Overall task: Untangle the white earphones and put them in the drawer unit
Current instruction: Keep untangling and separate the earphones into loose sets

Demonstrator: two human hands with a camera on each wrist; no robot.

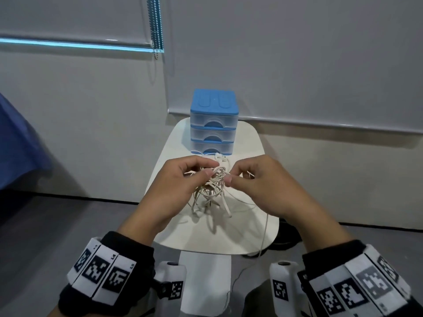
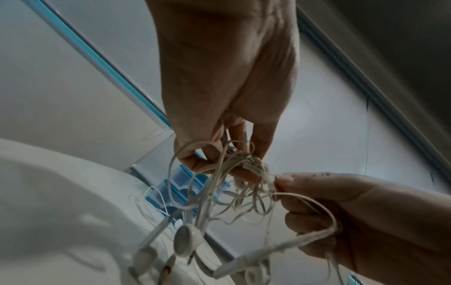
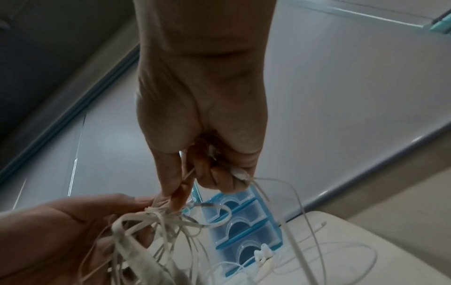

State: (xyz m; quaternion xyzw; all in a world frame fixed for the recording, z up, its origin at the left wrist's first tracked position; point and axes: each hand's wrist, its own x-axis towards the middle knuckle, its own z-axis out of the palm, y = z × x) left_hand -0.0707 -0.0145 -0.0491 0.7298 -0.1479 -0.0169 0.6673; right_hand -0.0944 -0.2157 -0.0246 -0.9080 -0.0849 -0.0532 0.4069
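above a small white table point(image 1: 247, 239), both hands hold a knotted bundle of earphones point(image 1: 211, 186) lifted off the surface. left hand point(image 1: 183, 179): thumb and fingers pinch the upper left of the knot. right hand point(image 1: 258, 181): thumb and forefinger pinch a strand at the upper right of the knot, and in the right wrist view its lower fingers point(image 3: 219, 179) curl round a further length of cord. loops of flat cream cord hang below the hands, with two earbuds point(image 2: 186, 240) dangling near the tabletop in the left wrist view. one thin cord point(image 1: 265, 227) trails over the right edge of the table. a second, whiter pair of earbuds point(image 3: 262, 252) lies on the table just in front of the drawer unit point(image 1: 214, 124); whether its cord joins the held knot cannot be told. the drawer unit, blue-topped with three clear drawers, stands at the far end of the table, all three drawers closed. progress, judged: untangling is at an early stage, the knot being dense; left to do are freeing the cords, opening a drawer, and placing the earphones inside.
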